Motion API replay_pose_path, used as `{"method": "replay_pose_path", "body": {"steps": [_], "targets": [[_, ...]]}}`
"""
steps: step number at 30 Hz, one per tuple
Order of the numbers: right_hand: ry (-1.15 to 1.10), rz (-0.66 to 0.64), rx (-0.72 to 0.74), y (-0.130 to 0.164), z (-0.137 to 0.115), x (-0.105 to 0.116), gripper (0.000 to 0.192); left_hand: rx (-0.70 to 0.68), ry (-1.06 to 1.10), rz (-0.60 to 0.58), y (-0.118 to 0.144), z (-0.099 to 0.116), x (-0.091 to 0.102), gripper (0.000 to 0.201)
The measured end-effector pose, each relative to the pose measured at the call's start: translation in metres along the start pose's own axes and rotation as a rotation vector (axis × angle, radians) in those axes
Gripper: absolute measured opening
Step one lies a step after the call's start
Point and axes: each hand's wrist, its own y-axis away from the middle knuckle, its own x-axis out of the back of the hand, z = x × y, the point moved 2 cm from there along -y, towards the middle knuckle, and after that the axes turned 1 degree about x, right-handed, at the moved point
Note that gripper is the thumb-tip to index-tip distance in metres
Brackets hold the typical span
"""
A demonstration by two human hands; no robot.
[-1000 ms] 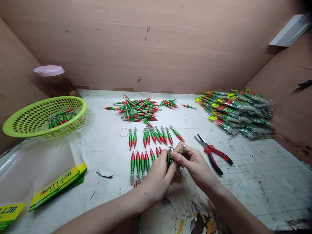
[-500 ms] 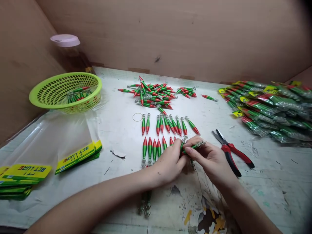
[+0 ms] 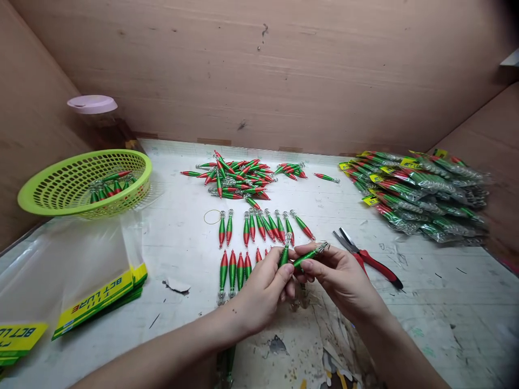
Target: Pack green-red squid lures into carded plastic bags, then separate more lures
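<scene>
Both hands [image 3: 302,278] pinch slim glossy lures [image 3: 298,255].

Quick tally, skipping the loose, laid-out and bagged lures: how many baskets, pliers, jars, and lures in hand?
Green basket: 1
Pliers: 1
Pink-lidded jar: 1
Lures in hand: 2, an upright lure in the left hand and a slanted lure in the right hand
Total: 5

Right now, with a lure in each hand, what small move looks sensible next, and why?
Probably lay the lure in the right hand down at the open right end of the near row of lures. Both hands pinch green-and-red lures just above that row, and the left hand holds another.
</scene>
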Motion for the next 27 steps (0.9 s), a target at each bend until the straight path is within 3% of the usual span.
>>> {"method": "replay_pose_path", "body": {"steps": [5, 8, 11, 14, 16, 18, 21, 24, 27], "targets": [[0.003, 0.05, 0.066, 0.001, -0.009, 0.005, 0.027, -0.057, 0.055, 0.063, -0.001, 0.003, 0.001, 0.024], [0.229, 0.108, 0.096, 0.007, -0.031, 0.022, 0.039, -0.082, 0.038, 0.154, -0.003, 0.004, 0.008, 0.023], [0.542, 0.085, -0.023, 0.014, -0.042, 0.038, 0.036, -0.107, 0.138, 0.274, -0.007, 0.001, 0.017, 0.021], [0.787, 0.01, -0.17, 0.014, -0.029, 0.041, 0.021, -0.122, 0.266, 0.333, -0.01, -0.002, 0.021, 0.021], [0.881, 0.002, -0.185, 0.01, -0.016, 0.037, 0.017, -0.148, 0.248, 0.339, -0.01, -0.001, 0.021, 0.022], [0.892, 0.04, -0.069, 0.007, -0.01, 0.034, 0.016, -0.225, 0.102, 0.336, -0.008, 0.006, 0.021, 0.022], [0.98, 0.07, 0.363, 0.008, -0.015, 0.033, 0.018, -0.489, -0.3, 0.292, -0.002, 0.023, 0.019, 0.019], [1.312, -0.076, 0.799, 0.016, -0.015, 0.038, 0.024, -0.854, -0.692, 0.152, 0.004, 0.034, 0.013, 0.028], [1.575, -0.263, 0.924, 0.021, -0.001, 0.05, 0.026, -1.092, -1.031, -0.012, 0.007, 0.034, 0.002, 0.03]]}}
